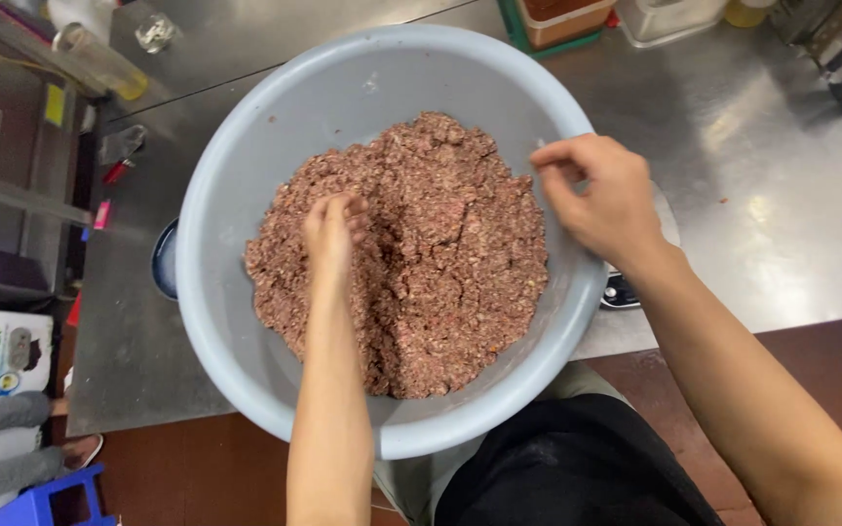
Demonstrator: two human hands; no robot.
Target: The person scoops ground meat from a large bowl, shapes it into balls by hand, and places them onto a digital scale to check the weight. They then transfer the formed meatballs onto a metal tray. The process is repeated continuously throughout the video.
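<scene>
Left hand (331, 234) fingers clenched into reddish-brown minced meat (440, 263) heaped in wide pale-blue plastic basin (236, 185) overhanging the steel desk (782, 175) edge at 6 o'clock; right hand (601, 195) pinches rim at 3 o'clock; hard kneading risks tipping it.

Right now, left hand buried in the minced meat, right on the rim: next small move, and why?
Probably curl the left hand and fold meat from the heap's middle outward. Its fingers are already sunk into the minced meat, and the right hand grips the rim of the grey basin, steadying it.
</scene>
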